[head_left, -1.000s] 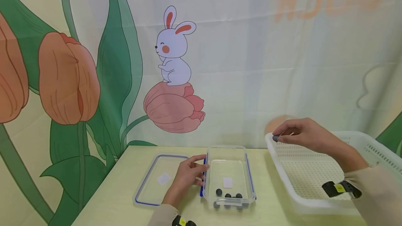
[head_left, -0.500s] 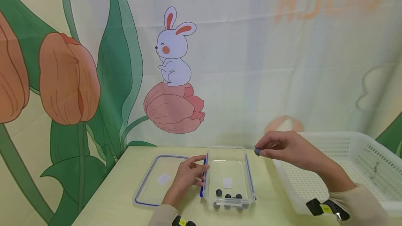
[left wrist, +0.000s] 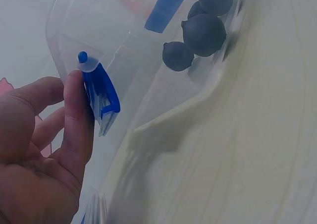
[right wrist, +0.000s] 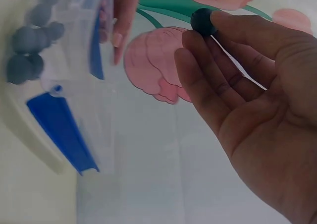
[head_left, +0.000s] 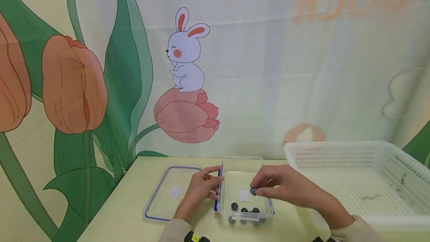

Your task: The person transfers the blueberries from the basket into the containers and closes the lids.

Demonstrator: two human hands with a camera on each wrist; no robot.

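My right hand [head_left: 282, 186] pinches a dark blueberry [head_left: 253, 191] between thumb and fingertips, over the right side of a clear plastic food box [head_left: 242, 182]. In the right wrist view, the same blueberry [right wrist: 202, 22] sits at the tips of the fingers. Several blueberries [left wrist: 204, 34] lie together in the near end of the box, seen through its wall. My left hand [head_left: 199, 188] has its fingers extended against the box's left side, with fingertips at the rim. In the left wrist view, one fingertip lies against a blue clip [left wrist: 101, 92] that hangs down.
To the left of the box lies its clear lid [head_left: 160, 193] with a blue seal, partly behind the left forearm. A white perforated basket [head_left: 346, 182] stands at the right. Behind the pale yellow table [head_left: 117, 212] hangs a printed curtain [head_left: 255, 66] with tulips and a rabbit.
My right hand has moved left and down, from the basket's left rim to over the box, carrying the blueberry. My left hand has stayed at the box's side.
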